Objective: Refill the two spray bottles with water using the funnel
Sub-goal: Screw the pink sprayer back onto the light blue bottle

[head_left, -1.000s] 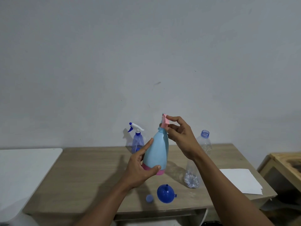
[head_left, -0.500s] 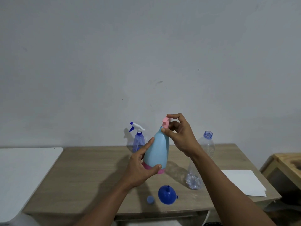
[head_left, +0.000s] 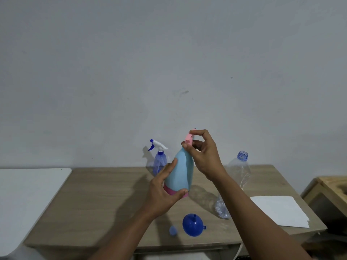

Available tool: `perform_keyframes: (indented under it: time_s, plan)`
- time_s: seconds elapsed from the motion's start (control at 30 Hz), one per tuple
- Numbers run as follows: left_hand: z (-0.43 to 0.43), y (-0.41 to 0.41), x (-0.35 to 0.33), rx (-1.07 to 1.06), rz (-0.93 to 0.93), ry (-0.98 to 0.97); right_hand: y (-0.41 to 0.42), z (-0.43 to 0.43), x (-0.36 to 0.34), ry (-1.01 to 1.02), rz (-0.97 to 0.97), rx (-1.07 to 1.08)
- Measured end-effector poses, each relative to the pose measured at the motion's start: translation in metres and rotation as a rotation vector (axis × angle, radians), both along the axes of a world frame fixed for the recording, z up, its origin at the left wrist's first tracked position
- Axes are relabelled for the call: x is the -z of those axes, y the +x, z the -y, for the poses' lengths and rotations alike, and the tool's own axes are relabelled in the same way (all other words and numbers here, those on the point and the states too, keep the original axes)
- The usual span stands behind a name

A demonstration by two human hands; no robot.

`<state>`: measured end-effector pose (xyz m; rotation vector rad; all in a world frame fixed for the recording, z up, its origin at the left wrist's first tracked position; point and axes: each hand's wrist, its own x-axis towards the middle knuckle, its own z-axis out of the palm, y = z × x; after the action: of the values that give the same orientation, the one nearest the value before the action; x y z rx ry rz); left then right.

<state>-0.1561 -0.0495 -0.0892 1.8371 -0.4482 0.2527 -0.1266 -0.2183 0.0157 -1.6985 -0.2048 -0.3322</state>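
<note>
I hold a light blue spray bottle [head_left: 181, 171] with a pink base above the wooden table [head_left: 105, 199]. My left hand [head_left: 162, 192] grips its lower body. My right hand [head_left: 203, 154] pinches its pink spray head [head_left: 188, 138] at the top. A second, clear blue spray bottle [head_left: 159, 160] with a white and blue trigger stands behind, near the wall. A blue funnel [head_left: 193, 225] lies upside down near the front edge. A clear uncapped water bottle [head_left: 238, 171] stands to the right, partly hidden by my right forearm.
A small blue cap [head_left: 173, 230] lies left of the funnel. A white sheet of paper [head_left: 279, 211] rests on the table's right end. A white surface [head_left: 24, 199] adjoins on the left, and a wooden piece of furniture [head_left: 330, 186] stands at the right.
My right hand's fingers have shifted around the pink spray head, and the head has turned. The bottle stays in my left hand at about the same place.
</note>
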Motion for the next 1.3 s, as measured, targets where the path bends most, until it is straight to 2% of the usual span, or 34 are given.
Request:
perform_keyframes:
  time_s: [0.1, 0.2, 0.33, 0.5, 0.57, 0.63, 0.73, 0.8, 0.83, 0.9, 0.97, 1.2, 1.3]
  plan:
    - [-0.003, 0.004, 0.005, 0.041, -0.033, -0.041, 0.002, 0.003, 0.007, 0.038, -0.048, -0.015]
    - [-0.003, 0.008, 0.011, 0.046, -0.055, -0.079, 0.006, 0.001, 0.018, 0.135, -0.180, 0.029]
    - [0.003, 0.005, 0.025, 0.078, -0.114, -0.114, 0.010, -0.010, 0.031, 0.145, -0.276, 0.056]
    - [-0.008, -0.007, 0.061, 0.059, -0.163, -0.134, 0.008, -0.009, 0.068, 0.197, -0.363, 0.210]
    - [-0.024, -0.011, 0.087, 0.021, -0.170, -0.084, 0.003, -0.004, 0.082, 0.251, -0.446, 0.252]
    - [-0.044, -0.010, 0.114, -0.061, -0.228, 0.048, -0.001, 0.003, 0.091, 0.249, -0.466, 0.247]
    - [-0.072, -0.003, 0.149, -0.219, -0.453, 0.427, -0.006, 0.016, 0.102, 0.138, -0.526, 0.167]
    - [-0.083, -0.002, 0.163, -0.220, -0.681, 0.735, -0.012, 0.022, 0.113, 0.028, -0.641, 0.048]
    - [-0.086, -0.003, 0.167, -0.179, -0.770, 0.824, -0.015, 0.025, 0.120, -0.045, -0.687, 0.012]
    - [-0.089, -0.004, 0.175, -0.087, -0.852, 0.890, -0.018, 0.033, 0.138, -0.257, -0.708, -0.033]
    - [-0.090, -0.007, 0.181, -0.042, -0.844, 0.942, -0.022, 0.037, 0.150, -0.389, -0.721, -0.095]
    - [-0.093, -0.010, 0.180, -0.006, -0.820, 0.984, -0.019, 0.042, 0.161, -0.640, -0.793, -0.034]
    - [-0.094, -0.009, 0.181, -0.012, -0.822, 0.981, -0.015, 0.049, 0.168, -0.680, -0.816, 0.005]
